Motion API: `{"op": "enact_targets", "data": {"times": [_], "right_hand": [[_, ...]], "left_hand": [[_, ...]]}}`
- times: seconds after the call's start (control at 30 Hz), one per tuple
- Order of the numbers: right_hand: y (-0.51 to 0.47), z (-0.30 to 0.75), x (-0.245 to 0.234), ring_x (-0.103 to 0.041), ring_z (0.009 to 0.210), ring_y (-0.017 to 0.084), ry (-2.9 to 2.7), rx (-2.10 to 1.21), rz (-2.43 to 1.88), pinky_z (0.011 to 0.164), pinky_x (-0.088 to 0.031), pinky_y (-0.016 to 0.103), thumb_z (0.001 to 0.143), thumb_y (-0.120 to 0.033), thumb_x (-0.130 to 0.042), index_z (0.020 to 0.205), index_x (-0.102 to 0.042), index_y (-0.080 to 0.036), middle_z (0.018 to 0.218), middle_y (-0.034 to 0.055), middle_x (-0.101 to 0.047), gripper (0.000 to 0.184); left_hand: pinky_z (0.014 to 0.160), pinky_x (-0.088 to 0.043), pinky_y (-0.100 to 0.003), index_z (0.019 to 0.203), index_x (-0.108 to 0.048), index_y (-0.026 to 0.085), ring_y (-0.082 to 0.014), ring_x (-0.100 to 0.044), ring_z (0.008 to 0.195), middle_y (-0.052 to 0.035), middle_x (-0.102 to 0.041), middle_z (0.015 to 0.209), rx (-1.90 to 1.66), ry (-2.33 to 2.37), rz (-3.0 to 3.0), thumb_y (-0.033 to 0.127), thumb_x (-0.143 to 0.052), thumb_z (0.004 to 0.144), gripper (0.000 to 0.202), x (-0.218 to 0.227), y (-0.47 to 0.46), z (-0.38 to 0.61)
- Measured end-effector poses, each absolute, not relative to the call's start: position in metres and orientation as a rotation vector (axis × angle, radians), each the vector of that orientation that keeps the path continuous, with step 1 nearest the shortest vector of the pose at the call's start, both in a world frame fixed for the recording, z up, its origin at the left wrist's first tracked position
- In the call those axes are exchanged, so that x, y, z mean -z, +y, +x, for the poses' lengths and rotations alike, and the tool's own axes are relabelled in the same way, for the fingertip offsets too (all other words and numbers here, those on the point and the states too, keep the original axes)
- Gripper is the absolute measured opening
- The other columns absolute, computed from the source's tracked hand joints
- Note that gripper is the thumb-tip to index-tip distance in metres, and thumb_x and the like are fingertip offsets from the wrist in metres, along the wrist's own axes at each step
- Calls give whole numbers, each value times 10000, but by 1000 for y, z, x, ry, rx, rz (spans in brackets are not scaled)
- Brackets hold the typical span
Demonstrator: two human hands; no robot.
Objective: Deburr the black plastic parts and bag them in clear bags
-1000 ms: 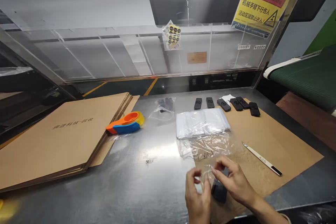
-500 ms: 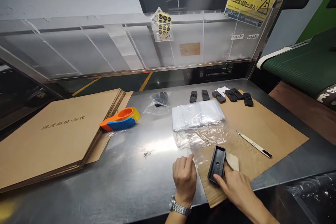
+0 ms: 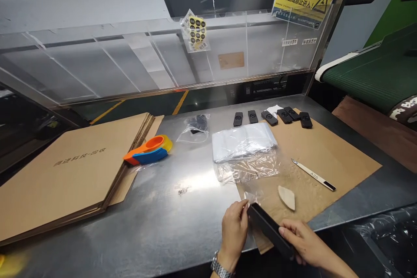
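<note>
A long black plastic case (image 3: 271,231) is tilted on its side above the table's front edge. My right hand (image 3: 303,239) is wrapped round its near end, thumb on top. My left hand (image 3: 233,231), with a watch on the wrist, is closed in a pinch beside the case's far end. Clear film (image 3: 256,195) shows just past those fingertips, and I cannot tell what they hold. A pale wedge-shaped piece (image 3: 286,198) lies on the brown cardboard sheet (image 3: 339,150). Farther right on this sheet rests a craft knife (image 3: 313,175) marked A26.
Clear plastic bags (image 3: 244,141) lie in a stack behind my hands. Several black cases (image 3: 269,117) line the back. At left are flat cardboard sheets (image 3: 81,160), an orange and blue tape dispenser (image 3: 150,150) and a bagged black part (image 3: 197,125). A green conveyor (image 3: 374,78) stands at right.
My right hand has lifted the black case off the cardboard, turned it onto its side and brought it nearer. My left hand now meets its far end. The pale piece is left uncovered.
</note>
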State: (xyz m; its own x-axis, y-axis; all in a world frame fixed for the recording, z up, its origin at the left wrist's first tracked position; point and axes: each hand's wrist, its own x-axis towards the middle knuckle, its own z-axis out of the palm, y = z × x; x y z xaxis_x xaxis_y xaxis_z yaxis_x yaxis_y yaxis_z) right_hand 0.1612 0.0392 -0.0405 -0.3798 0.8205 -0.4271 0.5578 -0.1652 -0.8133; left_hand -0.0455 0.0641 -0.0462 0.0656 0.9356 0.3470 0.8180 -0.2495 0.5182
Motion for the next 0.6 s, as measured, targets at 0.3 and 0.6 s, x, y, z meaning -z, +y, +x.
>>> {"op": "enact_targets", "data": {"times": [0.3, 0.6], "right_hand": [[42, 149, 37, -615, 738, 220, -2063, -927, -1611, 643, -411, 294, 887, -385, -367, 779, -570, -214, 731, 54, -635, 287], [57, 128, 33, -597, 537, 212, -2035, -852, -1679, 524, -420, 287, 892, -259, -290, 1333, -308, -36, 564, 14, -595, 495]], "left_hand": [[555, -424, -299, 996, -611, 159, -177, -549, 598, -35, -604, 656, -1007, 1733, 2419, 123, -390, 889, 248, 53, 45, -29], [515, -331, -314, 1026, -590, 103, -175, -492, 538, -45, -561, 591, -1188, 1534, 2675, 68, -372, 854, 280, 36, 27, -20]]}}
